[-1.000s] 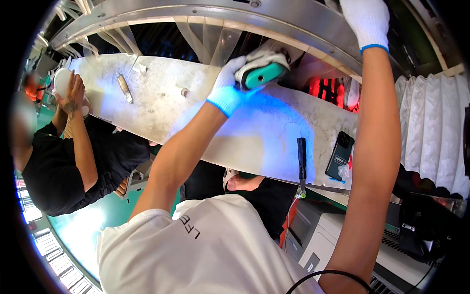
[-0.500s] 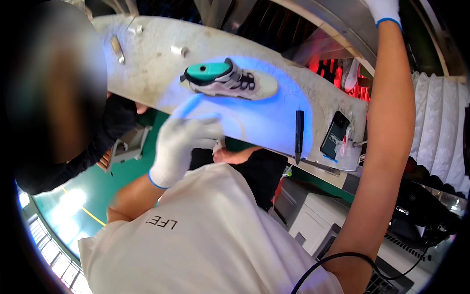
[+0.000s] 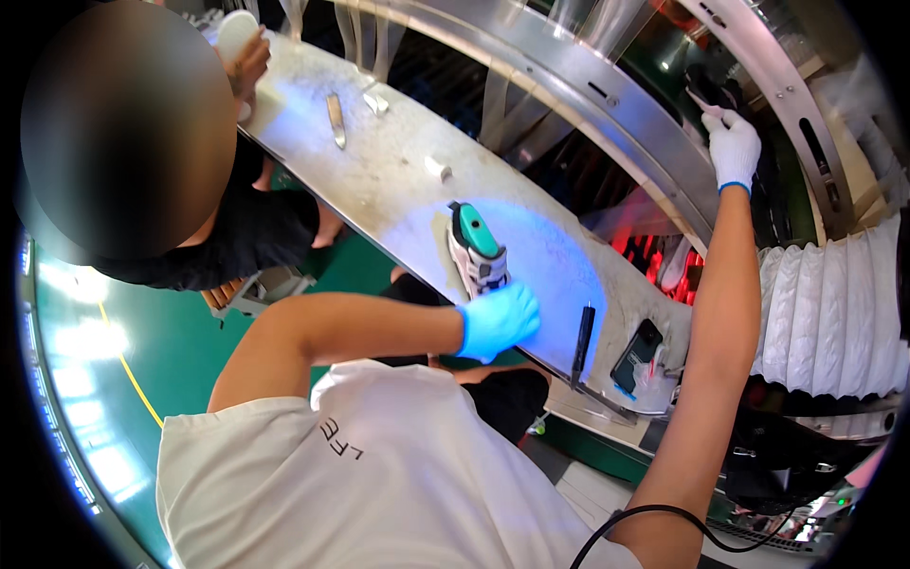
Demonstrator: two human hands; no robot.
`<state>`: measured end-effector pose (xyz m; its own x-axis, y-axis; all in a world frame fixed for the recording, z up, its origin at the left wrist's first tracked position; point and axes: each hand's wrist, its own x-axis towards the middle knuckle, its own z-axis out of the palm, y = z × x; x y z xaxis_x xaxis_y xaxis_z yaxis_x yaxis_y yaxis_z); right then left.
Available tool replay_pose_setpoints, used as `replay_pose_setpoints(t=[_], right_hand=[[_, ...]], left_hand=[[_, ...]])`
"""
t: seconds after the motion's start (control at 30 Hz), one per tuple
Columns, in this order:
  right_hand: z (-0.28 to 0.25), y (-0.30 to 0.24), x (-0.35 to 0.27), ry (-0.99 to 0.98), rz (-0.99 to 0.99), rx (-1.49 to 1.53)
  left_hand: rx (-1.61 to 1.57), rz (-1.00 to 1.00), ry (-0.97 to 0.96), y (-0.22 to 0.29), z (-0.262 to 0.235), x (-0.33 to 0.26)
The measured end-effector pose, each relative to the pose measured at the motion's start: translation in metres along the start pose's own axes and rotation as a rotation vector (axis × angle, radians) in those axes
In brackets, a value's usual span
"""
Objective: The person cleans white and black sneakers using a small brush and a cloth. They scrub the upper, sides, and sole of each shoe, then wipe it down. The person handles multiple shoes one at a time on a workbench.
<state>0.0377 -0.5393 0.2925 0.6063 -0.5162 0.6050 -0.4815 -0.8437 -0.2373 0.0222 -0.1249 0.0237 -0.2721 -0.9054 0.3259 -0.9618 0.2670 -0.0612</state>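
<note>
A white and grey sneaker [image 3: 464, 267] with a green insert in its opening stands in blue light on the bench. My left hand [image 3: 500, 321], in a white glove tinted blue by the light, is closed over its toe end, hiding that part. At upper right, my right hand [image 3: 733, 149], also white-gloved, reaches past a metal frame. Its fingers are closed at the pale edge of a dark shoe [image 3: 709, 90], which is partly in shadow.
A black pen-like tool [image 3: 583, 343], a phone [image 3: 638, 353] and a clear plastic bag [image 3: 654, 383] lie right on the bench [image 3: 398, 156]. A knife-like tool [image 3: 336, 120] lies farther left. A co-worker's hand [image 3: 248, 64] holds a pale sole-shaped piece. A white ribbed duct [image 3: 823, 318] stands at right.
My left hand has moved right onto the sneaker's toe, and the sneaker has turned from pointing right to pointing toward me. My view has swung, bringing my right hand at the dark shoe into sight.
</note>
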Motion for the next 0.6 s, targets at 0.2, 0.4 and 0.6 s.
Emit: replay_pose_setpoints(t=[0.2,0.4,0.6], right_hand=[[-0.014,-0.087,-0.096,0.212,-0.084,0.395],[-0.051,-0.104,-0.344,0.143,-0.509,0.190],[0.019,-0.080,-0.504,-0.377,-0.261,0.175]], left_hand=[[-0.048,0.102,0.141,0.002,-0.007,-0.059],[-0.086,0.155,0.275,0.006,0.008,-0.091],[-0.179,0.106,0.440,0.009,0.026,-0.093]])
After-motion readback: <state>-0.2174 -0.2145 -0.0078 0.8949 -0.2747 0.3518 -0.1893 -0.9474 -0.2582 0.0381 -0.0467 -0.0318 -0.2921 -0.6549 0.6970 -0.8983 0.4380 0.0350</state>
